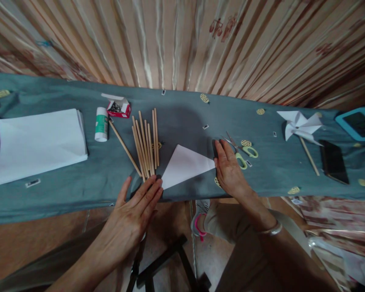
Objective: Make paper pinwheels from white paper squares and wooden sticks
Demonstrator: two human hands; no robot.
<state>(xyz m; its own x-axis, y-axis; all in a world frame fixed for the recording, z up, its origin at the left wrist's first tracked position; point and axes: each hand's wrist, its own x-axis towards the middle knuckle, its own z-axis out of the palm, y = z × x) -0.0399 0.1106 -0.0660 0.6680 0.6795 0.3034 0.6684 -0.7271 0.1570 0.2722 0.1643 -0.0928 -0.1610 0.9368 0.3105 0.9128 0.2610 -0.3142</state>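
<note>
A white paper folded into a triangle (pixel 185 164) lies on the grey-blue tablecloth (pixel 182 117) near the front edge. My left hand (pixel 134 211) lies flat with fingers stretched, its fingertips touching the triangle's lower left corner. My right hand (pixel 229 168) lies flat too, fingers together, pressing the triangle's right corner. Neither hand holds anything. Several wooden sticks (pixel 146 142) lie just left of the paper, close to my left fingertips. Green-handled scissors (pixel 243 152) rest right beside my right hand.
A stack of white paper (pixel 39 142) lies at the left, with a glue stick (pixel 101 123) and a small red box of pins (pixel 118 107) nearby. At the right lie a white paper pinwheel (pixel 299 125), a black phone (pixel 333 162) and a blue-cased tablet (pixel 357 123). A curtain hangs behind.
</note>
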